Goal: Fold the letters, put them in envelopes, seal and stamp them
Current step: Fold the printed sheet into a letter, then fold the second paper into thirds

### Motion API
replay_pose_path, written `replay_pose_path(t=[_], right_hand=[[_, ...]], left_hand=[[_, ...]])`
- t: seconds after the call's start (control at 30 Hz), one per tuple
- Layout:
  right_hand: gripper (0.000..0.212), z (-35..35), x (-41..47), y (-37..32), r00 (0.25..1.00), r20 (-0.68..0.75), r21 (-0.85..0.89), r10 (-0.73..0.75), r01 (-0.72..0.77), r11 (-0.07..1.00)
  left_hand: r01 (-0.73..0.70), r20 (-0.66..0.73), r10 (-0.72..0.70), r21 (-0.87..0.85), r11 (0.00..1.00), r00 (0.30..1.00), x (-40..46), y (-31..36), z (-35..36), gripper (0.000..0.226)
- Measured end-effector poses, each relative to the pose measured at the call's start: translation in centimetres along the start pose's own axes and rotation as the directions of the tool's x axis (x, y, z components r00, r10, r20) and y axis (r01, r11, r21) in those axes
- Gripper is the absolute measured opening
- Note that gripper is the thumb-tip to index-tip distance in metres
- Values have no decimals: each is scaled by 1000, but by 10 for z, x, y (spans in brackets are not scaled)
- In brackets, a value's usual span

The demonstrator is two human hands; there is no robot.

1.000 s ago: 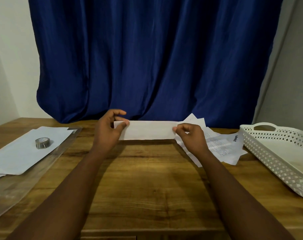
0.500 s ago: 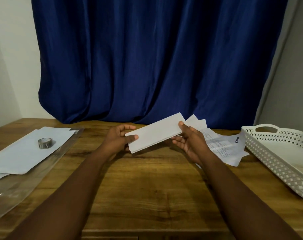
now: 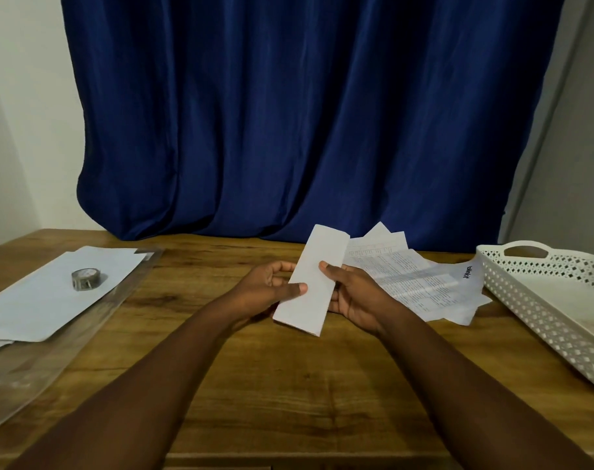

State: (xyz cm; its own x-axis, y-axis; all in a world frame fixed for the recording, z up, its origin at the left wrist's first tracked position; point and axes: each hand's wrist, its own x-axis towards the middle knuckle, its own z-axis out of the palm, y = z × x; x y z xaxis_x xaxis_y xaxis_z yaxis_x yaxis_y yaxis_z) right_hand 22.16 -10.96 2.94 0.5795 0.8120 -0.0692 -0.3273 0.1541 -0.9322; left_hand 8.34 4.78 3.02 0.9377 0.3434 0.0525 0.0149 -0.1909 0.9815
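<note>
Head camera, looking down over a wooden table [image 3: 288,385]: two bare forearms reached in from the near edge toward a folded letter [image 3: 312,283], held just above the middle of the tabletop with its long axis running away from the person. The left hand [image 3: 265,290] gripped the near left side, thumb pressed on the face and fingers curled beneath; the right hand [image 3: 353,293] pinched the right edge, thumb on top, fingers under.

The fold appeared finished, and the judgement was that the next move called for an envelope. To do that well, the creases would need to stay flat and the strip be kept square, with a single hand holding it while the other fetched an envelope.

Just beyond the right hand, toward the far right of the table, lay a loose pile of printed sheets [image 3: 421,283]. A white perforated tray [image 3: 539,300] sat at the right edge. At the left edge a roll of tape [image 3: 85,279] rested on white sheets [image 3: 37,300] over clear plastic sleeves [image 3: 34,361]. A blue curtain [image 3: 305,113] hung behind.
</note>
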Motion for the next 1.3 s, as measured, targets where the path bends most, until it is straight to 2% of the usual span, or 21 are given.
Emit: replay_pose_path(t=[0.13, 0.23, 0.4, 0.5, 0.57, 0.63, 0.7, 0.77, 0.83, 0.93, 1.0, 1.07, 1.17, 1.23, 1.3], right_hand=[[29, -1, 2, 1, 999, 38, -1, -5, 5, 1000], [36, 0, 5, 2, 1000, 0, -33, -29, 29, 999], [39, 0, 0, 2, 999, -10, -90, -35, 33, 995], [43, -2, -2, 3, 999, 9, -191, -52, 53, 980], [47, -1, 0, 4, 998, 15, -241, -54, 56, 969], [49, -6, 3, 5, 998, 12, -277, -64, 65, 959], [48, -9, 6, 5, 997, 27, -299, -66, 71, 952], [46, -11, 8, 5, 997, 36, -329, -69, 77, 941], [44, -10, 10, 6, 997, 40, -346, -67, 77, 935], [41, -12, 14, 7, 997, 40, -357, -62, 72, 931], [39, -12, 13, 5, 997, 48, -336, -54, 67, 940], [39, -11, 11, 4, 997, 53, -336, -50, 65, 940], [40, -10, 10, 3, 997, 52, -371, -58, 73, 926], [37, -11, 11, 2, 997, 57, -369, -47, 65, 927], [32, -11, 11, 2, 998, 56, -376, -39, 58, 925]], left_hand=[[-16, -36, 17, 31, 999, 999, -1, -2, 0, 35], [-75, -76, 81, 88, 993, 994, -2, -4, 0, 32], [-120, -263, 173, 206, 971, 949, -19, -5, -9, 30], [-135, -249, 205, 272, 953, 947, -31, 9, -30, 26], [-126, -217, 228, 405, 906, 949, -43, 23, -59, 26], [-73, -210, 208, 515, 854, 955, -56, 37, -95, 28], [47, -299, 177, 614, 788, 938, -73, 44, -137, 31], [205, -428, 151, 676, 707, 891, -89, 43, -179, 35], [394, -549, 105, 707, 588, 829, -105, 34, -215, 50], [575, -666, 1, 645, 503, 746, -114, 16, -245, 71], [614, -684, -83, 587, 528, 724, -112, 11, -248, 79], [631, -671, -128, 591, 503, 730, -109, 7, -245, 76], [626, -665, -88, 639, 447, 741, -104, 3, -243, 52], [637, -691, -63, 622, 455, 720, -100, 5, -243, 40], [625, -709, -45, 588, 513, 704, -95, 10, -238, 40]])
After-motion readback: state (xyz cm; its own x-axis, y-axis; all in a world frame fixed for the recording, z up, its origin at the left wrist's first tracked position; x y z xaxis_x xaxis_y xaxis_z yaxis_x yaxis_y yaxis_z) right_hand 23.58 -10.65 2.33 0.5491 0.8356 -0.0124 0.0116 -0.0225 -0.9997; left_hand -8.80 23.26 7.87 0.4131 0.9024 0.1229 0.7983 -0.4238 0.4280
